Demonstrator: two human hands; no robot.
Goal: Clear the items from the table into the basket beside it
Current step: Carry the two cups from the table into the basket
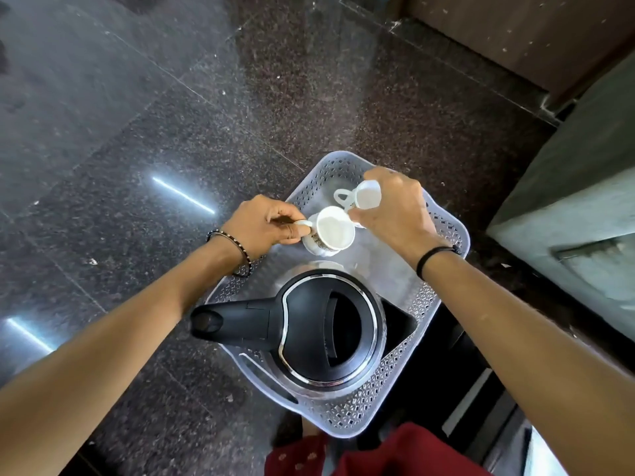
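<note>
Head view, looking down over the basket (443, 304), a translucent perforated plastic one standing on the dark speckled floor (137, 115). Left hand (264, 225): grip closed on the handle of a white cup (331, 231), thumb and fingers pinching it, cup upright with its mouth facing up, above the far half of the basket. Right hand (395, 207): grip closed around the body of a second white cup (366, 199), handle pointing left; this one looks tilted. Cannot tell whether either cup base touches the basket floor yet. The two cups sit very close, possibly touching at the rims. Step in hand, as judged: setting both cups down in the far end of the basket. To do it well: lower each until the base rests flat, keep them apart so the ceramic does not knock, right the tilted cup before letting go, release one at a time. Basket contents: a black electric kettle (326, 324) fills the near half, lid shut, handle overhanging the left rim; the far half holds only the cups. The desk (567, 187) shows at the right edge as a grey block; its top is barely seen, so I cannot tell what remains there.
</note>
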